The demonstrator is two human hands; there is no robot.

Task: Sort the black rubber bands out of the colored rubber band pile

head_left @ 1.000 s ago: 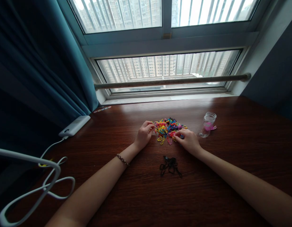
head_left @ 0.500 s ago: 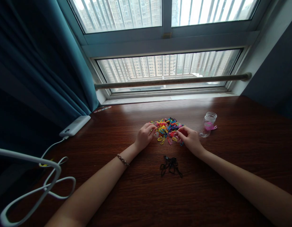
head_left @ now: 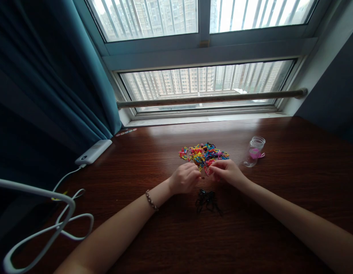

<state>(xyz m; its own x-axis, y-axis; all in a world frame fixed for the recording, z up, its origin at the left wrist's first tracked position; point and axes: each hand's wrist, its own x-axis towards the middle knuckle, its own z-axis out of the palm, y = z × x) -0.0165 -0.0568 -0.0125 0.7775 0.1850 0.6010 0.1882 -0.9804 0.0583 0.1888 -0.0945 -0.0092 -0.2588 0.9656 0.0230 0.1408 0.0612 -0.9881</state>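
Note:
A loose pile of small colourful loops, which look like rubber bands, lies on the brown wooden table. My left hand is at the near left edge of the pile, fingers closed; a tiny dark bit shows by its fingertips, too small to name. Opposite it, my right hand has thumb and forefinger pinched together beside a pink loop; whether it holds anything is unclear. Closer to me, a small bunch of black loops lies below the gap between both hands.
To the right of the pile stands a clear jar, with something pink at its side. A white power bank with a white cable is on the left by the blue curtain. A window with a rail is behind the table.
My left hand has moved right and toward me, from the pile's left side to its near edge. My right hand has shifted slightly left and nearer. Some loops now show at the pile's left.

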